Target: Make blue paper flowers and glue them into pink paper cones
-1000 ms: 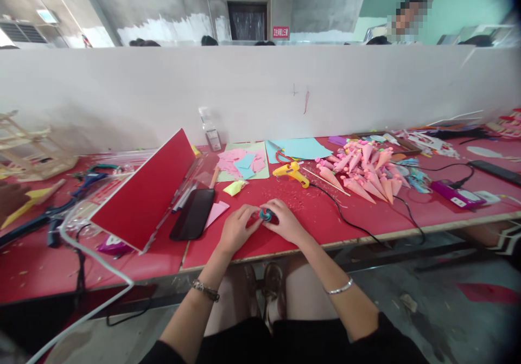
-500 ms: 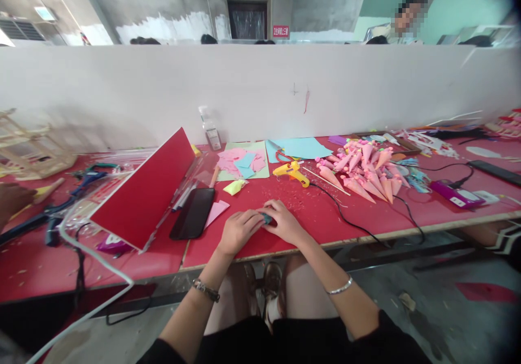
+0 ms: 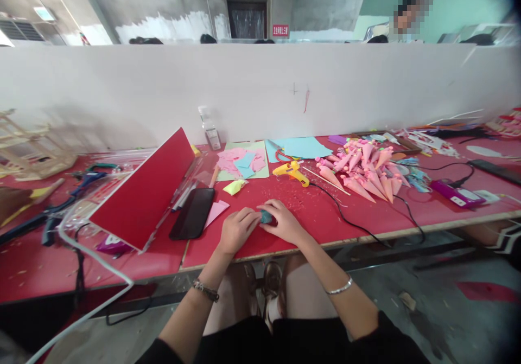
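Observation:
Close to the table's front edge, my right hand (image 3: 284, 224) holds a small teal-blue piece (image 3: 266, 217) between thumb and fingers. Its exact kind is too small to tell. My left hand (image 3: 240, 229) is closed, its fingertips pinched together against the left side of that piece. A black phone (image 3: 192, 214) and a folded bit of pink paper (image 3: 217, 212) lie left of my left hand. Beyond the hands are a small yellow crumpled packet (image 3: 235, 187) and a yellow glue gun (image 3: 292, 172) lying on its side.
A pile of pink cones (image 3: 368, 163) covers the table right of the glue gun, whose black cord (image 3: 345, 217) runs over the front edge. A red board (image 3: 148, 190) leans at left. Blue sheets (image 3: 305, 148) lie at the back. Another person's hand (image 3: 14, 201) is far left.
My left fingertips have shifted slightly left, and more of the teal-blue piece shows between the hands. At far left, the other person's hand has moved a little.

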The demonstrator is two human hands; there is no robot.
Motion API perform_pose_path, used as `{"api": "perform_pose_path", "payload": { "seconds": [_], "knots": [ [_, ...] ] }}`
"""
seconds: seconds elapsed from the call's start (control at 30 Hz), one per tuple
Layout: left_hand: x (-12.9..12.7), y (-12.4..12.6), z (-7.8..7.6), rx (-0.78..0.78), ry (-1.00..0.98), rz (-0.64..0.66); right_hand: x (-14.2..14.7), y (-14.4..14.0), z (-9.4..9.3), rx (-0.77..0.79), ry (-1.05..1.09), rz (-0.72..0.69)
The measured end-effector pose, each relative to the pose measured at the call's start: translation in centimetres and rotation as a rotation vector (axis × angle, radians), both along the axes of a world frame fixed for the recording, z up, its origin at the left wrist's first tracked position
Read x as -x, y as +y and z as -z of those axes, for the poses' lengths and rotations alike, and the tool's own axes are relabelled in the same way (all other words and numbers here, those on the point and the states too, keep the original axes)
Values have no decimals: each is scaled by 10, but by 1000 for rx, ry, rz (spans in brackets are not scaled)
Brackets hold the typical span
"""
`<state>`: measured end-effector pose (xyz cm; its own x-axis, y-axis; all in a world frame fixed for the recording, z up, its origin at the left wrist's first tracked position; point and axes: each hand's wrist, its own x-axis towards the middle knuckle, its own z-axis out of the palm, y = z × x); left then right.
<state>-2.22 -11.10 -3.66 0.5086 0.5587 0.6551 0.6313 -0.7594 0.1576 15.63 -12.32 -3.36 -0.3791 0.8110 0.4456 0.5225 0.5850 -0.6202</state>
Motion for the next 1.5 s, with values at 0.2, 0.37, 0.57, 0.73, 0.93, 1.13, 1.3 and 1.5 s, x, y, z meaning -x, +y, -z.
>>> {"api": "perform_pose_path", "payload": {
  "seconds": [0.2,0.37,0.57,0.73,0.93,1.13,1.3,1.5],
  "knots": [
    [-12,6,-9,194,-260,14,0,1,1,49,105,8],
    [-20,12,-12,244,-177,48,-1,4,3,7,138,70],
    [-18,15,-25,206,30,58,-3,5,5,-22,167,129],
    [-19,13,-29,138,148,47,-2,5,5,-32,169,134],
    [-23,13,-34,128,227,61,-2,5,5,-32,164,130],
    [-25,15,-35,114,247,48,-2,6,6,-22,162,125],
    [-27,14,-34,151,230,38,-2,6,7,1,155,113],
    [-26,24,-42,406,126,126,-2,6,8,62,121,35]
  ]
}}
